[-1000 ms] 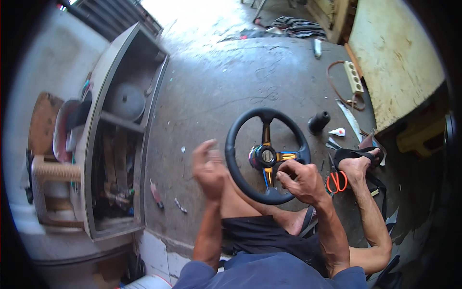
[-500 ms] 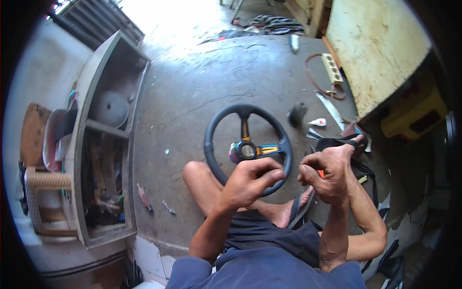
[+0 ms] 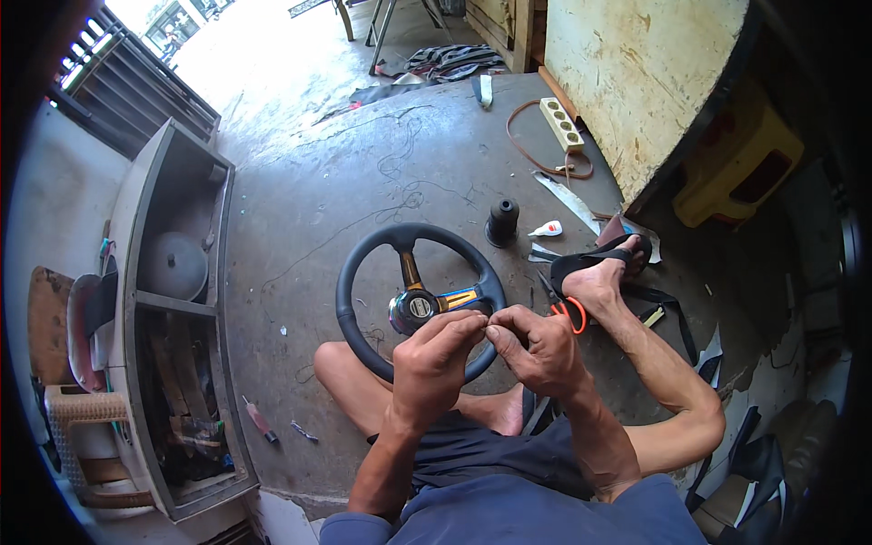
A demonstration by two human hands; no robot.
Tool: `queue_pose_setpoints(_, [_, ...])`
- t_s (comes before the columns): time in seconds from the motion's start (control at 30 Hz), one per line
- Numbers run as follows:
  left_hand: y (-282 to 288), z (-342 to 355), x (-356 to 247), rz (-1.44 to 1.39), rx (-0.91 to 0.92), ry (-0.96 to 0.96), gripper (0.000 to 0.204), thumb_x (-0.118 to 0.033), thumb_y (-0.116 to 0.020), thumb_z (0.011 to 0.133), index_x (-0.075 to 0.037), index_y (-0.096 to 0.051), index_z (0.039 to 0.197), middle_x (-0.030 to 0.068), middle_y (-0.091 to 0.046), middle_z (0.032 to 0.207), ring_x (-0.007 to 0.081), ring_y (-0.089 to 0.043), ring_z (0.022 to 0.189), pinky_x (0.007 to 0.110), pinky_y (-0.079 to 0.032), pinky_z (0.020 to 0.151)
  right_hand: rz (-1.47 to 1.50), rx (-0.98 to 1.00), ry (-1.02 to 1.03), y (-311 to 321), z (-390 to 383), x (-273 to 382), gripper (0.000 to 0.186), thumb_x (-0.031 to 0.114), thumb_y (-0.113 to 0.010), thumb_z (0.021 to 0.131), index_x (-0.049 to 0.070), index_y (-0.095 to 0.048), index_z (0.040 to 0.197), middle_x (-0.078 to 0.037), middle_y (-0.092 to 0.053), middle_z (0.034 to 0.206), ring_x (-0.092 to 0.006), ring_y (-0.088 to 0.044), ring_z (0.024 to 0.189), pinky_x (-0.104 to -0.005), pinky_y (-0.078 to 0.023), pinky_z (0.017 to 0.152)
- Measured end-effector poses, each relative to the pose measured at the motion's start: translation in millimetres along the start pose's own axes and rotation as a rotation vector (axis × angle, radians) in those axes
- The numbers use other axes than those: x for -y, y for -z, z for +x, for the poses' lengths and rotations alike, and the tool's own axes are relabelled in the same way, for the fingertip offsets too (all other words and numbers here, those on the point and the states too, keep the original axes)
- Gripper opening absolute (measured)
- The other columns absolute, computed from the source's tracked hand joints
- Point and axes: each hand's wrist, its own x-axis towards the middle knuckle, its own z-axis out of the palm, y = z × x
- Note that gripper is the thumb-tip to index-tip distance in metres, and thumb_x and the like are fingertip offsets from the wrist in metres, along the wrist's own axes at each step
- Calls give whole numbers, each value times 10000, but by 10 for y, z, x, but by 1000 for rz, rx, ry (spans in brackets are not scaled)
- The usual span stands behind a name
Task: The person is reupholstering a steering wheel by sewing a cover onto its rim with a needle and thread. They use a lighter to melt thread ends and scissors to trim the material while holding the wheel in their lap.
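Note:
A black steering wheel (image 3: 420,307) with gold-slotted spokes and an iridescent hub lies on the floor between my legs. Above its near rim, my left hand (image 3: 434,359) and my right hand (image 3: 540,350) meet fingertip to fingertip. Each one pinches thumb against fingers; whatever they hold is too small to make out. Orange-handled scissors (image 3: 578,314) rest to the right of my right hand, beside my foot. Beyond the wheel stands a dark cone-shaped spool (image 3: 501,224). Loose dark thread (image 3: 350,218) trails across the floor.
A small white bottle (image 3: 547,229) and cut scraps (image 3: 568,198) lie right of the spool. Farther back is a power strip (image 3: 561,125) with a brown cord. A grey cabinet (image 3: 177,307) borders the left; a syringe-like tube (image 3: 260,420) lies near it. A pale panel (image 3: 645,82) stands at right.
My hands, apart before, have come together at the fingertips. The view has shifted, so the wheel appears farther left, and the scissors now show fully beside my foot.

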Motion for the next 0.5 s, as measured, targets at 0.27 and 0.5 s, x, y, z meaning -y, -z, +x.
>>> queue_pose_setpoints(0.27, [-19,-73,133,-410,28,388,73,-62,-709,922,9,-722,934,77,-722,907,111,-623,673,250,-489,567,793,-113,-415,46,67,-96,196,194,-621,1012,4,-648,1049,-11,-602,691,-40,-493,524,-203,-387,495])
queue_pose_setpoints(0.5, [72,-139,187,-1038,2,760,123,-151,-616,1013,-44,-631,1071,68,-685,902,-9,-333,467,181,-235,384,494,-96,-335,-231,-134,-184,166,141,-670,978,16,-685,1086,-41,-675,883,-56,-588,704,-210,-458,602])
